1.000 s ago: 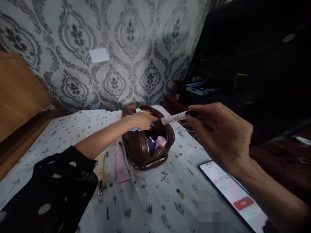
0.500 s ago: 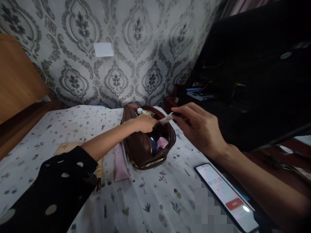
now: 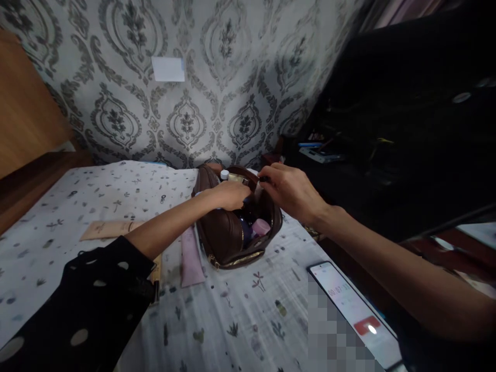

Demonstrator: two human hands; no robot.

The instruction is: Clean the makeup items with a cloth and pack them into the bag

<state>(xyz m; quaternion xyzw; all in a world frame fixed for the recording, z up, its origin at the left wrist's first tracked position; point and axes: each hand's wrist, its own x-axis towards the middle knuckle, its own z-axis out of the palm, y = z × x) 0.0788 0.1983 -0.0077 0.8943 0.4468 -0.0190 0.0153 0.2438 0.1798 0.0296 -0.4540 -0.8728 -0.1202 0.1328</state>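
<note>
Tube [image 3: 258, 193] in right hand [image 3: 292, 190], at bag's [image 3: 220, 232] mouth
Fingers pinch its dark end; it slants toward seven o'clock; left hand [image 3: 231, 196] at nine, grip unclear.

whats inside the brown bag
A pink-lidded item, a dark blue one and a white-capped item. The left hand and shadow hide the rest.
</note>
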